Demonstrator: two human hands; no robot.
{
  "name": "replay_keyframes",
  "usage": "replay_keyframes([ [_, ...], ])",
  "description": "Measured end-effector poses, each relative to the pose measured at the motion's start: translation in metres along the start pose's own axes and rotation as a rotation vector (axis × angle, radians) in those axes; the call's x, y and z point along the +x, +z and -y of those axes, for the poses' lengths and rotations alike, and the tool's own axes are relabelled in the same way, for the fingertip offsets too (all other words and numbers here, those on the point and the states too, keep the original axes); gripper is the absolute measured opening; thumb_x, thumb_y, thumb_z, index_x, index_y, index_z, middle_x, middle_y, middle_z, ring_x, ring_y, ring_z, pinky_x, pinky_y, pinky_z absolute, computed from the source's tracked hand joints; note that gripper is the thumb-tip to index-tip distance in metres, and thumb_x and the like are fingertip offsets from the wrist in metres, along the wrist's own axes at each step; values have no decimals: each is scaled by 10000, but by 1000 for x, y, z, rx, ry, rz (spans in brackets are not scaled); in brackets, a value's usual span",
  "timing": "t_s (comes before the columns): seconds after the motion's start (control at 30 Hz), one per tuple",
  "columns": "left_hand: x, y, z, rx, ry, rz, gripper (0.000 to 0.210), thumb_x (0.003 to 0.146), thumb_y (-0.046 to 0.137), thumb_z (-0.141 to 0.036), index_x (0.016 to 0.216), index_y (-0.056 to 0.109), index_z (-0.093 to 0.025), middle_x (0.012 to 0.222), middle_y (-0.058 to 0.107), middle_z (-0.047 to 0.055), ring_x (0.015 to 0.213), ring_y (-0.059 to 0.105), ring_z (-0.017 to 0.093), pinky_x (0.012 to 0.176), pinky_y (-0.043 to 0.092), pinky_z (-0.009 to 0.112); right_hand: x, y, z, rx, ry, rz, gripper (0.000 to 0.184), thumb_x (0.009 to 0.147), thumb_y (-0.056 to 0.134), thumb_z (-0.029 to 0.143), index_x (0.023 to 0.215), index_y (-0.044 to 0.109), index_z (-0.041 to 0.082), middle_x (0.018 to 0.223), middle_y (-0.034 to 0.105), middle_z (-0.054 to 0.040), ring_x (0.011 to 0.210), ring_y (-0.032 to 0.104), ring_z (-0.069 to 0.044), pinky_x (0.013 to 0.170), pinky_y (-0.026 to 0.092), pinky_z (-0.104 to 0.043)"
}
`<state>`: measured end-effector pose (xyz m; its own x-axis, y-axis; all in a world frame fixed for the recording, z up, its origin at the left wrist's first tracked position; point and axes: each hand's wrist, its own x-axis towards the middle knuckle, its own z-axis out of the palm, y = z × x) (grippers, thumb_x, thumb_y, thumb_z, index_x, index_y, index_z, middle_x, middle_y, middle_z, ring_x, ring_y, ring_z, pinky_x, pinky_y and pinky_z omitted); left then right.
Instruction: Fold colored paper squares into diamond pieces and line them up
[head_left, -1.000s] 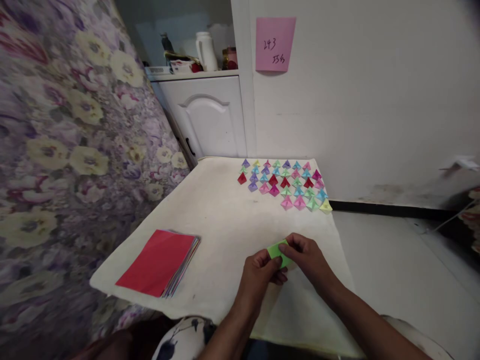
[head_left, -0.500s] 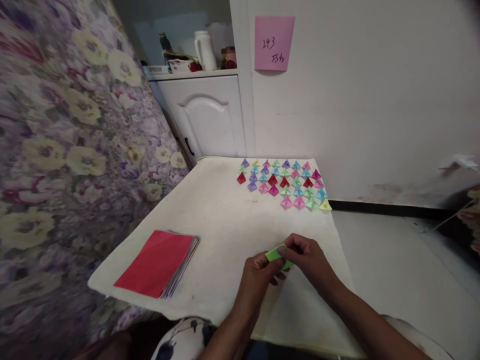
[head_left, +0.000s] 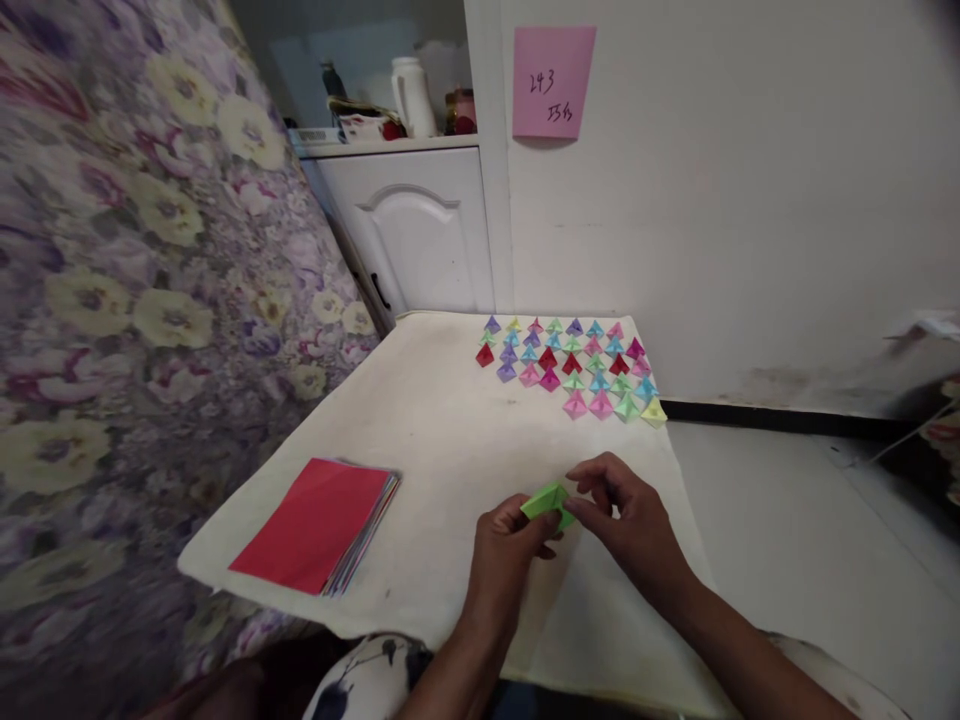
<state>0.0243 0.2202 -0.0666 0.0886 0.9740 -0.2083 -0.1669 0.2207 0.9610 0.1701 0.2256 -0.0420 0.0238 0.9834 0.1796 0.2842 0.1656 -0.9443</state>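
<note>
A small folded piece of bright green paper (head_left: pixel 545 498) is held just above the near part of the table. My left hand (head_left: pixel 508 535) grips it from the left, thumb on top and fingers underneath. At the paper's right end is my right hand (head_left: pixel 626 510), its thumb tip touching the paper. The index finger of that hand is lifted away from the thumb, leaving a gap, and the other fingers are loosely bent. Part of the green paper is hidden behind both thumbs.
Rows of small folded paper pieces (head_left: pixel 574 365) in several colours cover the table's far right corner. A stack of coloured paper (head_left: pixel 315 525), red on top, lies at the left. The cream-covered table (head_left: pixel 442 430) stands near a white wall, a cabinet (head_left: pixel 424 235) and a floral curtain (head_left: pixel 172 320).
My right index finger has lifted off the green paper and parted from the thumb. The paper has tilted, showing more of its upper face.
</note>
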Motion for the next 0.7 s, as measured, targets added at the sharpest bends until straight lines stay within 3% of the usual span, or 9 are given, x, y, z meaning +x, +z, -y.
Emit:
replay_keyframes([
  [0.3,1,1,0,39,-7,-25,156,656,694,-301,648,665,-147,593,615,9,577,532,131,547,418,223,0,2,-2,-41,-33,28,53,715,614,188,754,587,214,657,419,43,546,375,-101,516,348,-226],
  [0.57,2,-1,4,85,-17,-34,276,653,699,-383,560,582,-151,445,443,-63,429,352,68,429,248,203,2,4,-10,-46,25,88,46,702,633,189,686,591,198,642,424,49,523,359,-91,495,319,-224],
  [0.7,1,1,5,30,-53,-36,279,643,709,-387,573,570,-156,411,444,-63,387,362,70,406,256,201,4,4,-13,-48,33,109,58,703,641,216,672,598,192,637,433,45,519,361,-91,493,321,-222],
])
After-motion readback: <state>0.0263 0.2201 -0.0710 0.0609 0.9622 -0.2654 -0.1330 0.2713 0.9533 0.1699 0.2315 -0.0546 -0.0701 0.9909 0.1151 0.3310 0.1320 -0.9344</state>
